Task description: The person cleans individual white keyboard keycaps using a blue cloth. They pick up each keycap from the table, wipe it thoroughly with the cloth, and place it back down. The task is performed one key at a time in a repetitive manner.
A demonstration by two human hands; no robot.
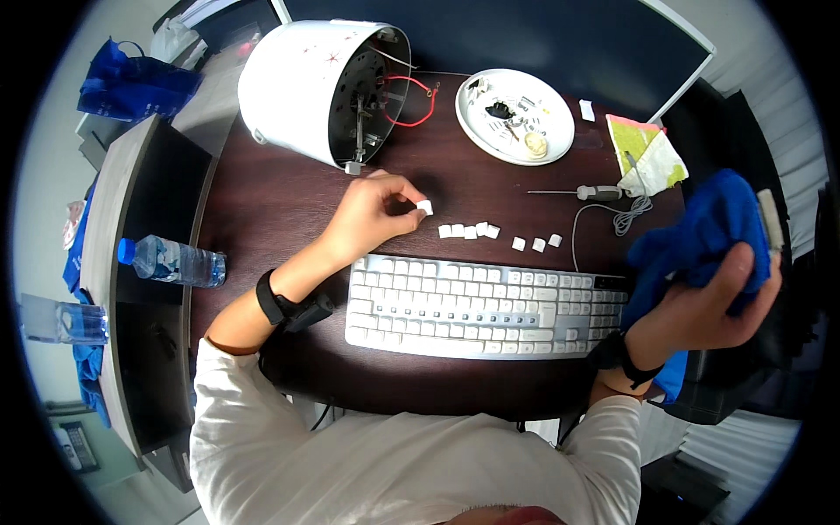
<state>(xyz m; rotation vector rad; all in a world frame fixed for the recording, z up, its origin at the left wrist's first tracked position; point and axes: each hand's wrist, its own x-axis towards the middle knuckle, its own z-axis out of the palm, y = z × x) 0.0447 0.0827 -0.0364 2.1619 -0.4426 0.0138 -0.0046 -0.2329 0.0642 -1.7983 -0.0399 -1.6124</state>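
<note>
Pinching one small white keycap (425, 208) between the thumb and the bent forefinger of the left hand (376, 214), above the middle of the table (289, 376), farther from its near edge than the keyboard (451, 306). Almost closing these two fingertips, leaving only the width of the keycap between them. Not being able to tell any contact between keycap and table. Gripping a bunched blue cloth (700, 227) with the right hand (713, 306), out past the right edge of the table, curling thumb and fingers around the folds, and partly hiding the grip. Seeing eight loose keycaps (458, 231) between the keyboard and the white plate (468, 131), the latter standing near the far edge: five lying close together, three lying more toward the right edge.

Judging by the look, handling each keycap as very light, stiff, perhaps slightly slippery, probably risking a drop more than a break. Preferably taking hold by two opposite side walls, using only fingertips and pressing gently. Judging the cloth as soft and light, easily giving way, and preferably grasping it by a thick fold
</note>
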